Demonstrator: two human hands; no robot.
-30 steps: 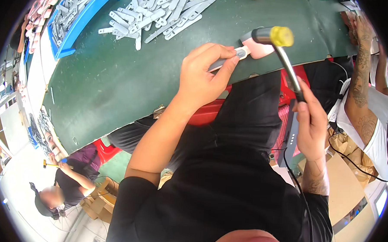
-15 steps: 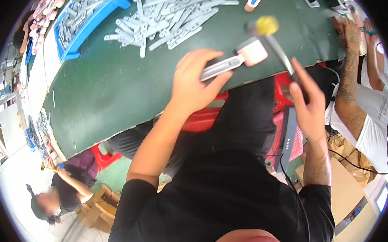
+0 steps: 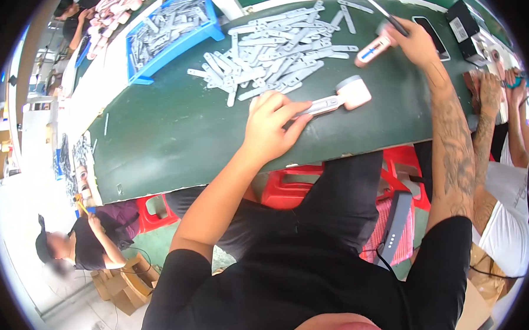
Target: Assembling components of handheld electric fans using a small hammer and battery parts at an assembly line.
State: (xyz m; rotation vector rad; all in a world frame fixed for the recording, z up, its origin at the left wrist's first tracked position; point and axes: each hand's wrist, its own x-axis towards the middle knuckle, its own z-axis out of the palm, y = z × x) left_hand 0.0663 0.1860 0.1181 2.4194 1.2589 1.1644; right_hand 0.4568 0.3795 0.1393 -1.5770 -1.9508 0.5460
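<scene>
My left hand (image 3: 276,121) grips the handle of a pink handheld device (image 3: 355,93) with a squarish grey-backed head. A light grey strip (image 3: 319,106) lies along that handle, just above the green table. My right hand (image 3: 414,45) is farther out, closed around the black grip of a hammer (image 3: 382,12). Its metal shaft runs out past the top edge, so the head is out of view. Right by those fingers lies a second pink device (image 3: 374,50), slightly blurred; whether the fingers touch it I cannot tell.
Loose grey strips (image 3: 275,50) are heaped on the table (image 3: 177,143). More fill a blue bin (image 3: 174,40) at the back left. A phone (image 3: 432,38) and a black box (image 3: 468,32) are at the right, near a co-worker's arms (image 3: 488,110). Another person (image 3: 90,240) works at lower left.
My right hand has swung the hammer up and away, toward the second device. My left hand still holds its device, now lower to the table. The whole view has shifted.
</scene>
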